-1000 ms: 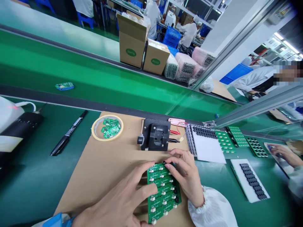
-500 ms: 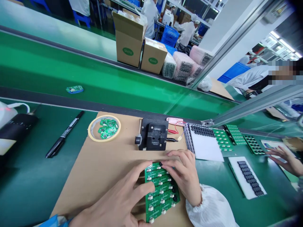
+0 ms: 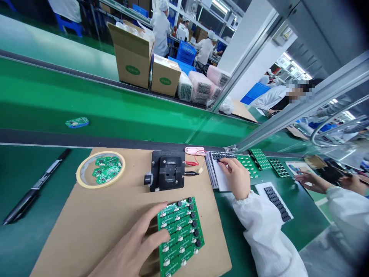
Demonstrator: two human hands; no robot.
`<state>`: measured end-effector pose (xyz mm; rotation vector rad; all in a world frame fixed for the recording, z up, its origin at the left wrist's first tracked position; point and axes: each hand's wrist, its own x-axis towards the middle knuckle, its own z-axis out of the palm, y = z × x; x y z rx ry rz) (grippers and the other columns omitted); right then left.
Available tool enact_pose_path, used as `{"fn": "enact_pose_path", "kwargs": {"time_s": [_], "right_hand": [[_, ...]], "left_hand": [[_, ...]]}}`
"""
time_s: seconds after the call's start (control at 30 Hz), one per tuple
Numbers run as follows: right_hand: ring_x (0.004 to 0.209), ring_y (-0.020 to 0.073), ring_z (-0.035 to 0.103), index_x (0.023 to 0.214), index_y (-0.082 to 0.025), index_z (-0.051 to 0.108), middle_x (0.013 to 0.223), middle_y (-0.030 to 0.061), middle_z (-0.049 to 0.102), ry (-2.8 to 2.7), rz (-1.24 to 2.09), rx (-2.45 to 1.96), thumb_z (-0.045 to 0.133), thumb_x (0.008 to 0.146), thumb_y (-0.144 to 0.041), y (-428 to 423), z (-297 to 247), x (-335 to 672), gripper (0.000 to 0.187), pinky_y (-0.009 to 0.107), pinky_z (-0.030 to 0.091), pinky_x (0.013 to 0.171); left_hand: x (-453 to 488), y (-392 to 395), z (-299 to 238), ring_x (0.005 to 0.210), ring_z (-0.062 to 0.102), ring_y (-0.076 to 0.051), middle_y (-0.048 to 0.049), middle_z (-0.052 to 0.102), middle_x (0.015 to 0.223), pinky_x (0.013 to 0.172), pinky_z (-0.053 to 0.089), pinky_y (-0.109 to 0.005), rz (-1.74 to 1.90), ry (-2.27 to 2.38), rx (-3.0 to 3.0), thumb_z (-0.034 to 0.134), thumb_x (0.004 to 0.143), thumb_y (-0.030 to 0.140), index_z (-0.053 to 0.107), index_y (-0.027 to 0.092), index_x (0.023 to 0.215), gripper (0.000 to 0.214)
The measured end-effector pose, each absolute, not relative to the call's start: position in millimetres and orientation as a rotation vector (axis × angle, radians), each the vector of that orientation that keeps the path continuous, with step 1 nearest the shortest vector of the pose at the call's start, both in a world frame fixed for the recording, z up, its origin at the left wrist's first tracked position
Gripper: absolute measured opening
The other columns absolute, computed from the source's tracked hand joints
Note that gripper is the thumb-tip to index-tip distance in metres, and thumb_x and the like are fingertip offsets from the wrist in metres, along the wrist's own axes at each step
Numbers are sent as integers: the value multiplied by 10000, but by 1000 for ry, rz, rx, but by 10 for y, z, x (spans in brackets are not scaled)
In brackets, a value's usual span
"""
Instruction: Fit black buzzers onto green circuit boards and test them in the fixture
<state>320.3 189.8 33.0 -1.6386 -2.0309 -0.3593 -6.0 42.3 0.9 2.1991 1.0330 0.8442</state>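
A green circuit board panel lies tilted under my left hand. My left thumb and fingers grip its left edge. White connectors sit in rows across the panel, and several round black buzzers stand along its right side and far edge. At the back right, my right hand reaches over a white foam pad. Its fingertips are pinched at the row of black buzzers there, on one at the near side of the row; the fingers partly hide it.
Behind the panel stands a black test fixture with red and black clips. A tape roll encircles small green boards; a black marker lies left. Further right are more panels, another buzzer pad and a co-worker's hand.
My right hand has left the panel and moved right to the buzzers on the foam pad. Another buzzer now shows at the panel's far edge. The view has shifted right.
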Motion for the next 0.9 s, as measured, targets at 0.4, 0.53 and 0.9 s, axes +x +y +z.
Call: {"fn": "enact_pose_path", "kwargs": {"time_s": [0.4, 0.53, 0.9], "right_hand": [[578, 113, 578, 907, -206, 707, 799, 12, 681, -2121, -476, -1642, 483, 975, -384, 1902, 329, 3257, 294, 239, 372, 520], [591, 136, 572, 858, -196, 704, 740, 20, 649, -2074, -391, -1646, 509, 948, -402, 1904, 410, 3264, 299, 254, 372, 518], [642, 148, 547, 927, -230, 709, 722, 4, 585, -2137, 566, -1171, 594, 938, -319, 950, 304, 2319, 146, 288, 447, 591]], "left_hand": [[-18, 437, -76, 1313, 428, -365, -137, 256, 1503, 991, 505, -458, 935, 949, 2148, 701, 523, 102, 361, 265, 1241, 812], [-49, 448, -32, 1332, 388, -365, -133, 249, 1489, 1005, 490, -472, 857, 954, 2141, 746, 577, 149, 356, 270, 1227, 768], [-63, 473, 55, 1352, 371, -350, -119, 266, 1485, 1044, 458, -477, 816, 954, 2091, 751, 628, 170, 330, 295, 1245, 758]]}}
